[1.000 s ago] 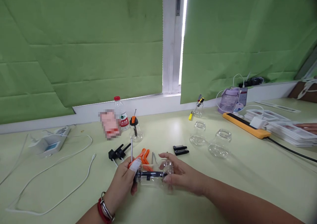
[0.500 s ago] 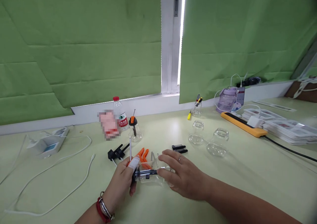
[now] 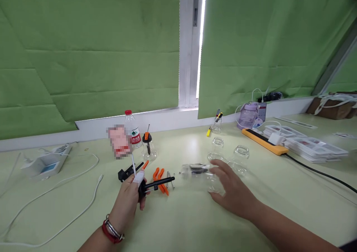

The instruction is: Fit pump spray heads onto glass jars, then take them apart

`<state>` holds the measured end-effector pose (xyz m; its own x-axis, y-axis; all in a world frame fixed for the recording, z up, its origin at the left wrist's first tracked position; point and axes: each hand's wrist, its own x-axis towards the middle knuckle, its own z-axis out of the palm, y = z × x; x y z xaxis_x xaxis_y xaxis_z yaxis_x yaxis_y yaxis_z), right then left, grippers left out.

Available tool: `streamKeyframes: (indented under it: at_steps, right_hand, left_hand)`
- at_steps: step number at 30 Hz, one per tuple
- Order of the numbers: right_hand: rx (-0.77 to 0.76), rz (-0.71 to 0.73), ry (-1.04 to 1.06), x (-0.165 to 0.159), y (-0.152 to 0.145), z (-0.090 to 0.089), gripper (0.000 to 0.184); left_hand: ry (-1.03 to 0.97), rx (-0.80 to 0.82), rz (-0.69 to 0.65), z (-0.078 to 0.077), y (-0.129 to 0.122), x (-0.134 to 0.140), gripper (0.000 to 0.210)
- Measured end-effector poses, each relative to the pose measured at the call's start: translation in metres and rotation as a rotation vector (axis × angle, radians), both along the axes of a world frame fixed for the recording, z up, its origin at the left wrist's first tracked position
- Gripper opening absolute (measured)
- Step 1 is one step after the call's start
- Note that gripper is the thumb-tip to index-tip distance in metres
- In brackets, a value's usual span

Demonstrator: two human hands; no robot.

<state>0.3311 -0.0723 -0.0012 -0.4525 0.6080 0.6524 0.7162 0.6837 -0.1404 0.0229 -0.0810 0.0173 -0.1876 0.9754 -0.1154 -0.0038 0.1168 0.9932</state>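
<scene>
My left hand (image 3: 129,194) is closed around a black shafted piece (image 3: 160,182), whose stem points right; a slim metal rod rises beside my thumb. In my right hand (image 3: 232,190) is a clear glass jar (image 3: 214,181), blurred by motion, held apart from the black stem with its narrow end toward the left. Orange clip-like pieces (image 3: 160,179) and thin metal pins (image 3: 170,181) lie just beyond the black piece. Other black parts with stems (image 3: 125,174) rest behind my left hand. Dark slim pieces (image 3: 199,169) show through and behind the moving jar.
Two glass jars (image 3: 241,156) stand right of centre. A jar with a black top (image 3: 149,153) stands near a water bottle (image 3: 135,135). White cables (image 3: 75,179) lie left. An orange power strip (image 3: 262,141), purple bottle (image 3: 247,116) and stacked white cards (image 3: 312,148) are right.
My right hand has drawn the glass jar off the black stem and moved right with it. The stem is now bare. My left hand has shifted slightly left, still holding the black piece.
</scene>
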Motion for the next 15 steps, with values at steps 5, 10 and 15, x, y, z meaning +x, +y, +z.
streamKeyframes:
  at_steps: [5,10,15]
  right_hand:
    - [-0.405,-0.283,0.230,0.034,-0.015,-0.019,0.064]
    - [-0.567,-0.452,0.327,0.044,-0.016,-0.025,0.063]
    - [-0.524,-0.558,0.255,0.047,-0.006,-0.026,0.068]
  left_hand:
    - [-0.020,-0.031,-0.021,0.001,-0.001,0.003,0.027]
    - [-0.009,-0.043,-0.031,0.002,-0.003,0.005,0.030]
    - [0.036,-0.031,-0.060,-0.001,-0.002,0.003,0.031]
